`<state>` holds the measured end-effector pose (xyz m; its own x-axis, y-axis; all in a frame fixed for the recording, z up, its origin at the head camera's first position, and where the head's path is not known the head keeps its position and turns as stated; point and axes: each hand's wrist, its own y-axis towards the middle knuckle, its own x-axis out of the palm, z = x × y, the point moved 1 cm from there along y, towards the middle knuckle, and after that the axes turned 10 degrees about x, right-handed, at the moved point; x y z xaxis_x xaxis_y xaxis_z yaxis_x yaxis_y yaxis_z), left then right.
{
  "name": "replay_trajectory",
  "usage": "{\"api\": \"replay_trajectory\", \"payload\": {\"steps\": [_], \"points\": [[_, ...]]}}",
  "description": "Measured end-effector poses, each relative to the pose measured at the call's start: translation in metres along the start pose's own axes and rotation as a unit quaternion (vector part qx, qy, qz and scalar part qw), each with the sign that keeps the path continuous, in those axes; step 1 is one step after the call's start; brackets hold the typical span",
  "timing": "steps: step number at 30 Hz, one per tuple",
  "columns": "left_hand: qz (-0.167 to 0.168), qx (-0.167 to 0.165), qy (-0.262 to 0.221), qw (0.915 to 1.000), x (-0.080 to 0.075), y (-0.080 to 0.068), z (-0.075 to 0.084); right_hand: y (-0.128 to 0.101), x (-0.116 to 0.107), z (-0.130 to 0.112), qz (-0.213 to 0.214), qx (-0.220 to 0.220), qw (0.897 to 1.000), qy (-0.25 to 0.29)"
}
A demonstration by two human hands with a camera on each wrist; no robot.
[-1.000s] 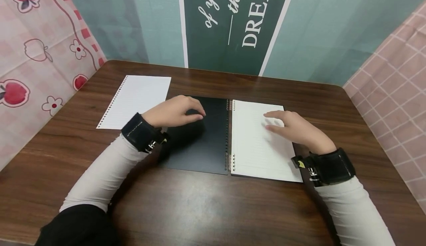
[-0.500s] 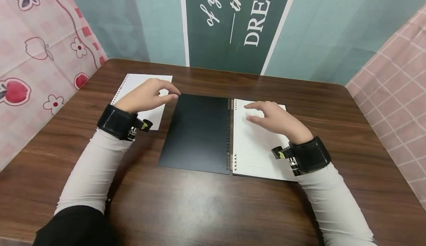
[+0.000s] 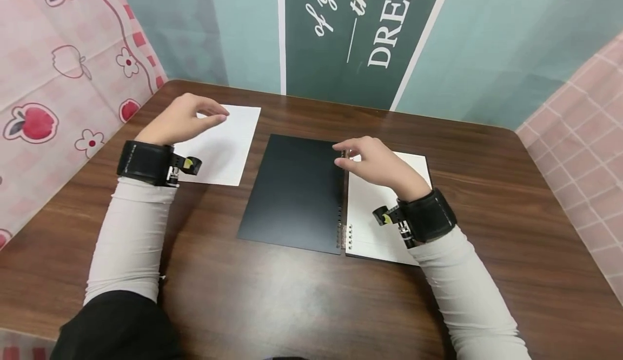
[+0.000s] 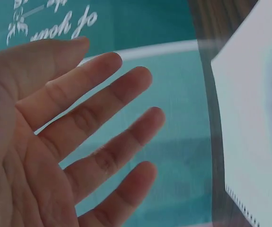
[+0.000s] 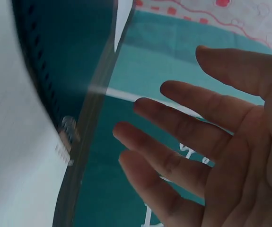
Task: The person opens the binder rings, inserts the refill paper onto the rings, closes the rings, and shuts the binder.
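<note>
Paper (image 3: 233, 144) lies left of an open notebook (image 3: 292, 192).
Left hand (image 3: 177, 122) hovers above it, right hand (image 3: 375, 162) above the notebook, both loosely spread, empty; an accidental touch could skew the paper.

Left fingers (image 4: 98, 108) and right fingers (image 5: 180, 125) hover, loosely spread.

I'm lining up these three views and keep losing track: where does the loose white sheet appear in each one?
Head: the loose sheet lies left of centre, partly hidden behind the left hand.
Left wrist: the loose sheet runs down the right side, cut off by the frame.
Right wrist: probably the loose sheet, a white sliver at the top, just left of centre.
Shared landmark: the dark green lettered panel.
</note>
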<state>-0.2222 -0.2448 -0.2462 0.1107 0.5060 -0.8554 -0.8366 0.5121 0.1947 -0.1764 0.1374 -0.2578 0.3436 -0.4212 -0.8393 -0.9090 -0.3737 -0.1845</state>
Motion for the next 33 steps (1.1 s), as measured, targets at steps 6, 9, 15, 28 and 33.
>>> {"api": "replay_trajectory", "payload": {"steps": [6, 9, 15, 28, 33], "points": [[0.020, -0.047, -0.011, 0.9987, -0.016, -0.012, -0.014, 0.012, 0.008, -0.016, 0.001, -0.002, 0.999, 0.045], [0.031, -0.050, -0.002, 0.9983, -0.019, -0.015, -0.018, 0.017, 0.011, -0.022, 0.005, -0.001, 0.998, 0.058], [0.030, -0.071, 0.000, 0.9971, -0.019, -0.018, -0.021, 0.028, 0.018, -0.031, 0.015, -0.004, 0.997, 0.076], [0.035, -0.119, -0.015, 0.9921, -0.015, -0.026, -0.043, 0.046, 0.029, -0.046, 0.021, 0.016, 0.985, 0.172], [0.039, -0.165, -0.017, 0.9853, -0.014, -0.028, -0.049, 0.054, 0.035, -0.049, -0.012, 0.041, 0.967, 0.250]]}}
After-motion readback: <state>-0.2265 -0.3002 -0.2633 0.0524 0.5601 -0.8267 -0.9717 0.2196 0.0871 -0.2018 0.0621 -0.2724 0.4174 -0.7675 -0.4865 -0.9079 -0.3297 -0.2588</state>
